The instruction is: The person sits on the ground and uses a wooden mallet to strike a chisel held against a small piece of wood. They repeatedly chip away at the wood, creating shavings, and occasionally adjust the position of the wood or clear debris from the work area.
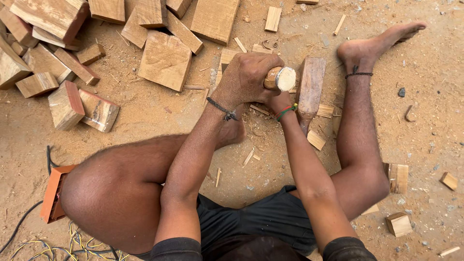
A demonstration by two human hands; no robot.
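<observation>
While seated on the sandy floor (435, 111) among offcuts, left hand (246, 77) wrapped tight round a wooden tool handle (280, 78), grip fully closed, only the pale round butt end showing. Right hand (279, 100) tucked just under and behind the handle, mostly hidden by the left hand; impossible to tell how far its grip is closed or whether it holds anything. Lower part of the tool and its working end concealed beneath both hands. Just right of the handle, a reddish wooden workpiece (311, 87), standing long and narrow, its lower end tapering out of clear sight behind the right forearm. Right foot (374, 46) beyond the workpiece, further right of the handle; left foot (232, 131) below the handle, half covered by the left forearm. Heap of cut wooden blocks (164, 60) well to the left of the handle, several cut off by the top edge. Orange box (55, 193) and tangled wires (77, 244) far below-left, partly hidden by the knee.
</observation>
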